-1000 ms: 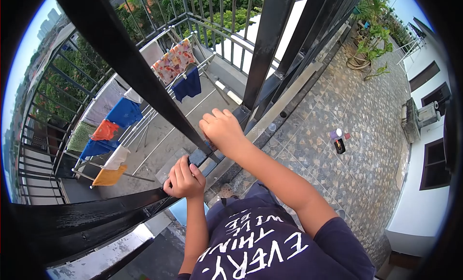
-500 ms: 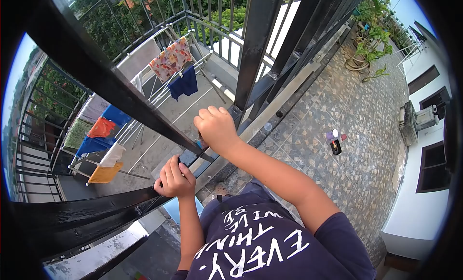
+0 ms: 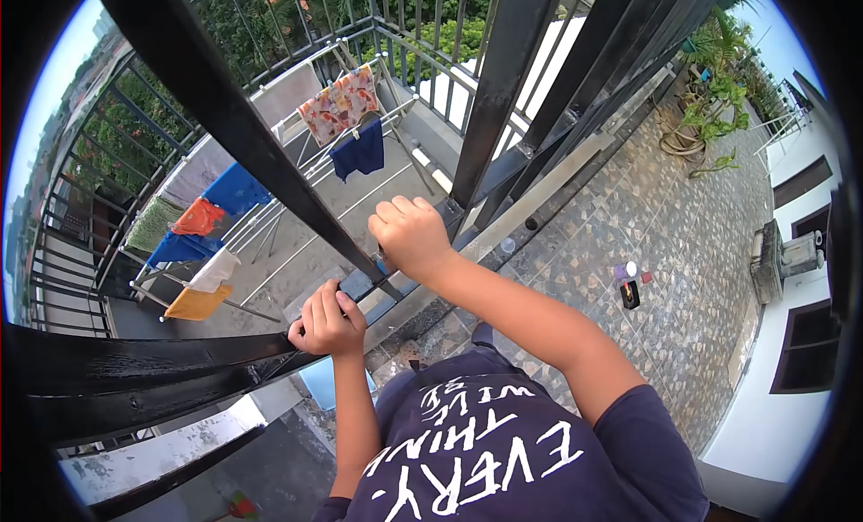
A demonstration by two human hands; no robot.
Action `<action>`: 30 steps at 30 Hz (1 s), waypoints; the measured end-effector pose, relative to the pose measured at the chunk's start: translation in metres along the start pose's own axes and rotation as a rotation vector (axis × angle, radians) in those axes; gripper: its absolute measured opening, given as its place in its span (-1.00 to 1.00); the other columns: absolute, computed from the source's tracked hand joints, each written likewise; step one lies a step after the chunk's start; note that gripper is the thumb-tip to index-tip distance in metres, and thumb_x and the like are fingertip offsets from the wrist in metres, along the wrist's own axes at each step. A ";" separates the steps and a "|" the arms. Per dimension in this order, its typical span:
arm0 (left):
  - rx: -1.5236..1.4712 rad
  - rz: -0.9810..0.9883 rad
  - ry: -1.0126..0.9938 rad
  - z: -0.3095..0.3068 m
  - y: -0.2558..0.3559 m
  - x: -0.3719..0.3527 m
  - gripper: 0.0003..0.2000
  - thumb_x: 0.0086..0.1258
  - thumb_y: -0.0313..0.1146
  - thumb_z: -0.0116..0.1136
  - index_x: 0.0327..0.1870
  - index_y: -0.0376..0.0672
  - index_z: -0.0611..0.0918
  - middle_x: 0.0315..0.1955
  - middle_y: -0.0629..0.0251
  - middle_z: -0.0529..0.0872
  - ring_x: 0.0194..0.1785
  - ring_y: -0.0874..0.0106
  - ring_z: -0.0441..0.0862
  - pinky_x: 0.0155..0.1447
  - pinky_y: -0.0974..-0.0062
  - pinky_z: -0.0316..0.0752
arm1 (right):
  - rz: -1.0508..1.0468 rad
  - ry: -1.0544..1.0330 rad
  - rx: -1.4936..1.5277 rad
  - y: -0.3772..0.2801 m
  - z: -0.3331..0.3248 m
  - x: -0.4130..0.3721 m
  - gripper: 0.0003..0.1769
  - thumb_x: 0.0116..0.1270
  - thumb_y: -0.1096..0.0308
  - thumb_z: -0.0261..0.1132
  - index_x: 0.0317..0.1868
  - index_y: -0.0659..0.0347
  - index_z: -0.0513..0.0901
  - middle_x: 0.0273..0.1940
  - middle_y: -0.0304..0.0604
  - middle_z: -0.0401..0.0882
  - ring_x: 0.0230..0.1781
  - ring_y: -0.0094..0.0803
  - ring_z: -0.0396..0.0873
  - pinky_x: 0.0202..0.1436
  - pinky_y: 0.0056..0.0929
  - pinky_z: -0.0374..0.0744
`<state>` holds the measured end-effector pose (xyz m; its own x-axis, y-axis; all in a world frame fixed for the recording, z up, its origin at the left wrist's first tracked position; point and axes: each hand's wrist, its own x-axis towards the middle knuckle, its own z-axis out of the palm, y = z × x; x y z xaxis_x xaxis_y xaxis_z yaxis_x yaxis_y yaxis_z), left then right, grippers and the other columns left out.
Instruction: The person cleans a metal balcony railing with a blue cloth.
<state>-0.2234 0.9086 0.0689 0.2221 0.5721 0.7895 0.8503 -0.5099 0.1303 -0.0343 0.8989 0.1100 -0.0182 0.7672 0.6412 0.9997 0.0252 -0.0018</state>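
Observation:
My left hand [image 3: 329, 320] is closed around the black metal railing [image 3: 243, 349], fingers curled over its edge. Above and to the right, my right hand [image 3: 411, 238] is held in a fist beside the lower crossbar, close to the foot of a slanted black upright [image 3: 270, 154]. Something small shows at the underside of that fist, mostly covered by the fingers, and I cannot make it out. Another thick black upright [image 3: 503, 91] rises just beyond the right hand.
Beyond the bars stands a drying rack with cloths, among them an orange one [image 3: 198, 218] and a dark blue one [image 3: 357, 152]. On the tiled floor [image 3: 575, 225] to the right are a small black container [image 3: 629, 295] and a white-topped one [image 3: 631, 269]. Plants [image 3: 715, 109] stand farther back.
The view has shifted slightly, so the rack and floor items appear farther right. Both hands stay at nearly the same places on the railing.

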 end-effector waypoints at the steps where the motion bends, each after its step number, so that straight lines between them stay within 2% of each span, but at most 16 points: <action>1: 0.002 0.016 0.000 0.000 -0.001 0.000 -0.80 0.41 -0.27 0.03 -0.27 0.10 0.76 -0.33 0.58 0.79 -0.26 0.59 0.67 -0.08 0.44 0.15 | 0.008 -0.020 -0.035 0.011 -0.005 0.001 -0.91 -0.05 0.34 0.37 -0.49 0.06 0.61 -0.44 -0.31 0.50 -0.29 -0.35 0.57 -0.22 -0.38 0.50; 4: -0.009 0.019 0.005 -0.001 -0.001 0.001 -0.81 0.41 -0.27 0.05 -0.26 0.10 0.75 -0.32 0.58 0.79 -0.26 0.58 0.67 -0.07 0.43 0.16 | 0.067 -0.010 -0.046 0.036 -0.006 0.001 -0.89 -0.05 0.36 0.37 -0.47 0.06 0.60 -0.41 -0.30 0.51 -0.28 -0.35 0.58 -0.23 -0.36 0.50; 7: 0.005 -0.015 -0.004 0.002 -0.002 -0.003 -0.82 0.41 -0.23 0.07 -0.24 0.10 0.75 -0.30 0.62 0.79 -0.23 0.62 0.68 -0.02 0.41 0.16 | 0.058 0.029 0.000 0.006 0.000 -0.002 -0.92 -0.02 0.38 0.35 -0.48 0.04 0.60 -0.41 -0.31 0.51 -0.28 -0.36 0.58 -0.22 -0.36 0.50; 10: -0.009 0.032 -0.059 -0.002 -0.006 -0.004 -0.83 0.40 -0.24 0.09 -0.18 0.07 0.74 -0.24 0.59 0.79 -0.19 0.59 0.67 -0.01 0.39 0.17 | 0.036 0.077 0.011 -0.013 0.004 -0.003 -0.93 -0.01 0.37 0.35 -0.49 0.02 0.59 -0.42 -0.32 0.51 -0.28 -0.36 0.58 -0.22 -0.37 0.51; 14: -0.110 0.072 -0.158 -0.014 -0.012 -0.001 -0.79 0.39 -0.23 0.10 -0.08 0.03 0.72 -0.14 0.55 0.78 -0.13 0.55 0.65 0.01 0.38 0.18 | -0.024 -0.010 -0.175 0.031 -0.006 0.005 -0.93 -0.02 0.35 0.34 -0.51 0.02 0.59 -0.44 -0.33 0.51 -0.27 -0.38 0.58 -0.22 -0.39 0.50; 16: -0.143 0.078 -0.170 -0.015 -0.013 0.000 -0.77 0.38 -0.23 0.10 -0.04 0.02 0.71 -0.10 0.54 0.77 -0.12 0.54 0.64 0.02 0.38 0.18 | 0.007 0.011 -0.156 0.035 -0.001 0.004 -0.92 -0.03 0.34 0.36 -0.51 0.01 0.59 -0.43 -0.33 0.52 -0.29 -0.37 0.59 -0.22 -0.38 0.51; 20: -0.113 0.054 -0.160 -0.011 -0.010 0.000 -0.76 0.37 -0.21 0.11 -0.04 0.02 0.71 -0.12 0.54 0.76 -0.12 0.54 0.63 0.03 0.37 0.18 | -0.003 0.025 -0.077 -0.020 0.008 0.001 -0.89 -0.06 0.33 0.38 -0.52 0.03 0.59 -0.45 -0.33 0.52 -0.32 -0.36 0.60 -0.22 -0.37 0.53; 21: -0.113 0.067 -0.153 -0.011 -0.011 -0.001 -0.76 0.36 -0.21 0.12 -0.04 0.02 0.71 -0.13 0.55 0.76 -0.12 0.53 0.63 0.03 0.37 0.18 | 0.027 0.027 -0.021 -0.012 0.006 -0.001 -0.88 -0.09 0.33 0.40 -0.52 0.04 0.60 -0.47 -0.32 0.53 -0.33 -0.35 0.62 -0.23 -0.38 0.54; 24: -0.127 0.104 -0.146 -0.012 -0.015 -0.001 -0.77 0.36 -0.21 0.11 -0.04 0.02 0.70 -0.14 0.55 0.76 -0.12 0.53 0.64 0.04 0.37 0.19 | -0.006 -0.035 -0.148 0.029 -0.002 0.005 -0.88 -0.08 0.34 0.41 -0.52 0.04 0.61 -0.46 -0.30 0.56 -0.30 -0.34 0.64 -0.24 -0.38 0.55; 25: -0.132 0.107 -0.142 -0.013 -0.016 -0.002 -0.77 0.36 -0.21 0.10 -0.05 0.03 0.70 -0.14 0.55 0.76 -0.11 0.52 0.64 0.04 0.37 0.19 | 0.085 -0.087 -0.169 0.046 -0.002 0.006 -0.89 -0.04 0.35 0.41 -0.50 0.04 0.61 -0.42 -0.29 0.59 -0.31 -0.34 0.64 -0.23 -0.34 0.56; 28: -0.118 0.080 -0.130 -0.011 -0.013 -0.003 -0.76 0.37 -0.22 0.11 -0.03 0.01 0.70 -0.13 0.55 0.76 -0.11 0.52 0.64 0.04 0.37 0.20 | 0.068 -0.019 -0.179 0.024 0.004 0.006 -0.92 0.00 0.37 0.38 -0.50 0.05 0.61 -0.43 -0.29 0.58 -0.32 -0.33 0.65 -0.23 -0.32 0.57; 30: -0.115 0.082 -0.148 -0.010 -0.014 -0.004 -0.76 0.38 -0.23 0.11 -0.01 0.00 0.69 -0.12 0.53 0.76 -0.10 0.52 0.64 0.04 0.37 0.20 | 0.068 0.047 -0.042 0.004 0.009 0.004 -0.94 0.03 0.39 0.34 -0.51 0.05 0.60 -0.46 -0.28 0.55 -0.34 -0.32 0.64 -0.25 -0.31 0.56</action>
<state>-0.2412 0.9069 0.0698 0.3633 0.6094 0.7047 0.7682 -0.6239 0.1435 -0.0307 0.9080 0.1053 0.0498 0.7350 0.6763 0.9984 -0.0539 -0.0149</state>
